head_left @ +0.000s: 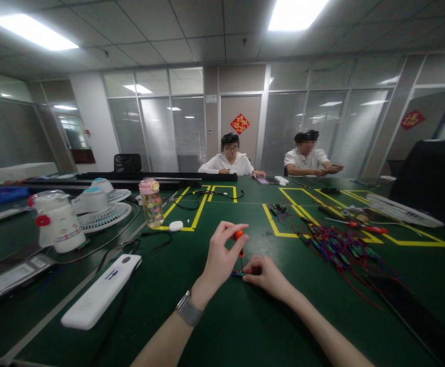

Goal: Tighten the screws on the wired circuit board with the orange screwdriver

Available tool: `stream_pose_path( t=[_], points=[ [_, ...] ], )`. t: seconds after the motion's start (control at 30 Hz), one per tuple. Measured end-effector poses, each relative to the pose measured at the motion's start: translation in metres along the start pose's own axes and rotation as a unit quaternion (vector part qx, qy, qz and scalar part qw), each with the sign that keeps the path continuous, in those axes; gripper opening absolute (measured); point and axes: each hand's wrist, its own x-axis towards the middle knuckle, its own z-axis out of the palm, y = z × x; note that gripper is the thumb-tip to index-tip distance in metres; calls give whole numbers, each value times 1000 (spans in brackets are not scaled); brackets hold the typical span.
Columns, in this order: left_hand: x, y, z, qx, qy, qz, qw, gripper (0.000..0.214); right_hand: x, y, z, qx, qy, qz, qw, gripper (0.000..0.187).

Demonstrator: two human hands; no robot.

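Note:
My left hand is closed around the orange handle of a small screwdriver, held upright with its shaft pointing down. Below the shaft, a small circuit board with coloured wires lies on the green table. The fingers of my right hand pinch the board's right side and hide part of it. Whether the tip sits in a screw is too small to tell. Off to the right lies a tangled pile of wired circuit boards with red and blue leads.
On the left are a white power bank-like case, a white jug, small fans and a pink-lidded bottle. A red-handled screwdriver lies right, past the wires. Two people sit across the table.

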Motion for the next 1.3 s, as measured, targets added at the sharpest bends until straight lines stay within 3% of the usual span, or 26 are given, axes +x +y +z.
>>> stream_pose_path(
  t=[0.13, 0.33, 0.5, 0.7, 0.87, 1.03, 1.2, 1.3],
  points=[
    [0, -1, 0, -66, -43, 2, 997, 32, 1, 3, 1, 1, -3, -2, 1000, 9],
    [1, -3, 1, -16, -12, -11, 1000, 20, 2, 6, 2, 5, 1, -6, 1000, 10],
    [0, -5, 2, -59, -51, -7, 997, 34, 1, 5, 2, 6, -2, -6, 1000, 10],
    [-2, -5, 5, -7, 10, -7, 1000, 24, 1, 5, 2, -1, 4, -5, 1000, 10],
    [-2, -1, 4, -38, -30, 2, 999, 33, 1, 6, 3, 7, 3, -9, 1000, 10],
    [-4, 1, 6, 4, 12, 14, 1000, 22, 2, 6, 2, 12, 3, -5, 1000, 10],
    [-4, 2, 7, -39, -36, 12, 999, 33, 1, 5, 2, 10, 3, -4, 1000, 10],
    [-3, 2, 6, -34, -23, 19, 999, 26, 1, 5, 2, 5, 4, -5, 1000, 10]
  ],
)
